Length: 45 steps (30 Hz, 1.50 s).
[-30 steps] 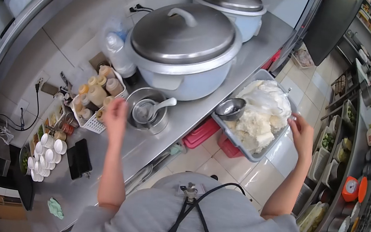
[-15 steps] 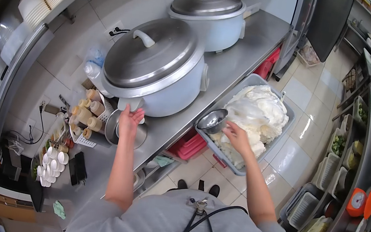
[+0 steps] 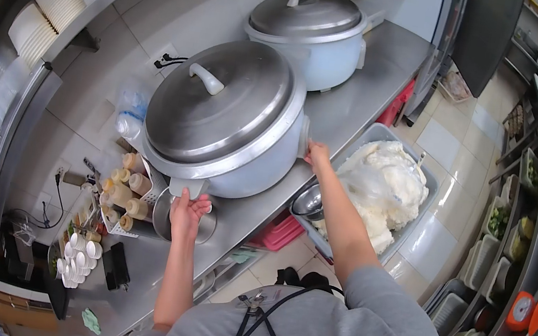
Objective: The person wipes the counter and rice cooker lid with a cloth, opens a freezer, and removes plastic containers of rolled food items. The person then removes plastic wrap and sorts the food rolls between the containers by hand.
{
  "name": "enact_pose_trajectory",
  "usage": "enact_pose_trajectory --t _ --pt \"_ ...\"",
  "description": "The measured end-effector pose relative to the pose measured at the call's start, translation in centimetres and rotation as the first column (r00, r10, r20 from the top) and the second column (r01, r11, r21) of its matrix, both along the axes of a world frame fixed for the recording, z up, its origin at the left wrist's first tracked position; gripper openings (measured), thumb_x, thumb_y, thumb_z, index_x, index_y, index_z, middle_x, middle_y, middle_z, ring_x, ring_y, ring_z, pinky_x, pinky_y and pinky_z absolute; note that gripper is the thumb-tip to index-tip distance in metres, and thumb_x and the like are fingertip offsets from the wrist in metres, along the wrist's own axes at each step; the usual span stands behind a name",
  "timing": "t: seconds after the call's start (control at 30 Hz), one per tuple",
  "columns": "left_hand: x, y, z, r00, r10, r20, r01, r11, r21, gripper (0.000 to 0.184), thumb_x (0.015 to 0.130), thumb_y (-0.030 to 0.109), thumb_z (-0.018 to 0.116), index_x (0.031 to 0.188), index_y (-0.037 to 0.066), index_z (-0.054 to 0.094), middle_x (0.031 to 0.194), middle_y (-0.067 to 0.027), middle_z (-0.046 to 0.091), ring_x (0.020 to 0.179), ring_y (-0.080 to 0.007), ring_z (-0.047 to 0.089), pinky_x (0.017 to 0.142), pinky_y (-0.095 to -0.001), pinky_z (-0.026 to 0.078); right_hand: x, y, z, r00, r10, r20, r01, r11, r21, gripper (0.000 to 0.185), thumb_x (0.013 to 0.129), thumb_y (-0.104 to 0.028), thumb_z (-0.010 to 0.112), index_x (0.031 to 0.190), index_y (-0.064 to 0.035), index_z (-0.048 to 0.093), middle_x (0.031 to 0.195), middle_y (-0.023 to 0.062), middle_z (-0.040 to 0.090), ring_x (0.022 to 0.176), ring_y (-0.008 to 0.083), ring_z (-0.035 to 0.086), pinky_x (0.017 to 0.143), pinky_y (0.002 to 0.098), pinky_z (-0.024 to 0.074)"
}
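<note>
A large rice cooker [image 3: 233, 173] with a domed metal lid stands near the edge of the steel counter. My left hand [image 3: 188, 215] is at its near handle [image 3: 187, 186], thumb against it and fingers curled under. On the right side, the fingers of my right hand [image 3: 316, 154] are closed around the other handle [image 3: 304, 137]. Below my right forearm, a metal bowl [image 3: 309, 202] rests in a grey tub [image 3: 427, 198] beside a heap of white rice [image 3: 385, 178], partly covered by clear plastic.
A second lidded rice cooker [image 3: 324, 54] stands farther back. Left of the near cooker are a metal pot [image 3: 164, 215], a basket of squeeze bottles [image 3: 123, 188] and stacked small white cups [image 3: 78, 258]. Shelves with trays and an orange scale [image 3: 521, 310] line the right side.
My right hand has left the bowl in the tub and moved left onto the cooker's right handle. My left hand remains at the near handle. The view has shifted slightly.
</note>
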<state>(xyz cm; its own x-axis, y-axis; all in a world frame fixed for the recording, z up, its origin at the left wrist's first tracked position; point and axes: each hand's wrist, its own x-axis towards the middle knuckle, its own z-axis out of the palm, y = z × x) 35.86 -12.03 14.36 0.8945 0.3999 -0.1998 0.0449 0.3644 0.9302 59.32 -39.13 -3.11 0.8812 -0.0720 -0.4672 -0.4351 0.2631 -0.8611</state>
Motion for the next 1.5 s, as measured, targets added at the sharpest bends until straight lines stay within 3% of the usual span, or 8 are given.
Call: enact_pose_trajectory --t 0.23,0.3,0.63,0.8,1.17,1.3,1.37,1.5 --pt "0.1 -0.5 0.6 0.995 0.1 -0.011 -0.101 0.994 -0.041 0.03 0.091 0.027 0.045 0.098 -0.003 0.046 0.078 -0.0174 0.06 0.064 -0.0201 0.061 0.058 -0.0287 0.052 -4.1 -1.6 4.2 0.929 0.137 0.343 -0.125 0.991 -0.056 0.062 0.082 -0.033 0.059 0.128 0.0019 0.037 0.124 0.0151 0.046 0.106 0.0217 0.049 0.086 0.0313 0.0413" --pt "0.0 -0.6 0.4 0.993 0.107 -0.056 -0.108 0.994 -0.025 0.036 0.09 0.03 0.046 0.097 -0.005 0.042 0.077 -0.02 0.059 0.064 -0.0231 0.061 0.057 -0.0303 0.051 -5.3 -1.1 2.8 0.832 0.341 0.437 -0.139 0.891 -0.431 0.065 0.083 -0.029 0.059 0.129 0.0068 0.03 0.126 0.0186 0.045 0.111 0.0204 0.046 0.088 0.0276 0.0389" --pt "2.9 -0.7 0.4 0.982 0.182 -0.046 -0.182 0.983 0.008 0.037 0.09 0.03 0.046 0.1 -0.005 0.043 0.077 -0.0178 0.06 0.063 -0.0203 0.061 0.054 -0.0279 0.049 -0.8 1.4 4.0 0.825 0.263 0.5 -0.16 0.958 -0.24 0.062 0.086 -0.026 0.055 0.128 0.011 0.029 0.122 0.0235 0.046 0.107 0.0204 0.049 0.089 0.0255 0.0372" --pt "4.5 0.9 -0.1 0.942 0.324 -0.091 -0.324 0.946 0.007 0.035 0.089 0.028 0.048 0.105 -0.003 0.043 0.083 -0.0159 0.059 0.068 -0.0219 0.062 0.058 -0.0295 0.05 0.7 2.5 3.7 0.758 0.407 0.51 -0.205 0.89 -0.407 0.054 0.087 -0.033 0.051 0.119 0.0094 0.043 0.116 0.0211 0.052 0.106 0.0254 0.049 0.089 0.0303 0.0358" --pt "-2.9 5.0 -0.8 0.973 0.128 -0.19 -0.09 0.976 0.199 0.041 0.083 0.041 0.055 0.097 0.003 0.047 0.077 -0.0091 0.06 0.06 -0.0142 0.059 0.053 -0.025 0.048 5.4 -0.5 1.7 0.573 0.758 0.312 -0.258 0.527 -0.81 0.064 0.087 -0.047 0.043 0.119 0.0084 0.044 0.129 0.0248 0.038 0.124 0.0322 0.032 0.103 0.0346 0.0222" --pt "-11.3 14.7 -5.8 0.824 0.56 -0.093 -0.351 0.632 0.691 0.028 0.076 0.031 0.063 0.082 0.003 0.064 0.072 -0.0114 0.064 0.067 -0.0217 0.062 0.061 -0.0325 0.048 3.9 -4.5 3.4 0.679 0.645 0.352 -0.065 0.53 -0.845 0.07 0.084 -0.047 0.049 0.128 0.0055 0.035 0.124 0.0225 0.045 0.118 0.0271 0.041 0.096 0.0308 0.031" --pt "-17.8 21.6 -8.9 0.625 0.774 -0.103 -0.319 0.374 0.871 0.027 0.074 0.03 0.063 0.084 0.005 0.065 0.078 -0.0144 0.064 0.074 -0.0274 0.062 0.066 -0.0355 0.047 2.2 -8.2 3.6 0.82 0.457 0.344 -0.155 0.757 -0.635 0.057 0.083 -0.041 0.055 0.129 -0.0092 0.041 0.12 0.0097 0.05 0.11 0.0186 0.047 0.081 0.0345 0.0399" --pt "-31.5 30.9 -9.9 0.299 0.938 -0.174 -0.377 0.284 0.882 0.027 0.076 0.029 0.06 0.081 0.003 0.065 0.078 -0.0158 0.063 0.076 -0.0314 0.061 0.067 -0.039 0.047 -3.2 -13.2 4.1 0.958 0.117 0.261 0.029 0.868 -0.496 0.049 0.08 -0.041 0.058 0.118 -0.0088 0.052 0.112 0.0058 0.056 0.104 0.0207 0.052 0.079 0.0327 0.0412"
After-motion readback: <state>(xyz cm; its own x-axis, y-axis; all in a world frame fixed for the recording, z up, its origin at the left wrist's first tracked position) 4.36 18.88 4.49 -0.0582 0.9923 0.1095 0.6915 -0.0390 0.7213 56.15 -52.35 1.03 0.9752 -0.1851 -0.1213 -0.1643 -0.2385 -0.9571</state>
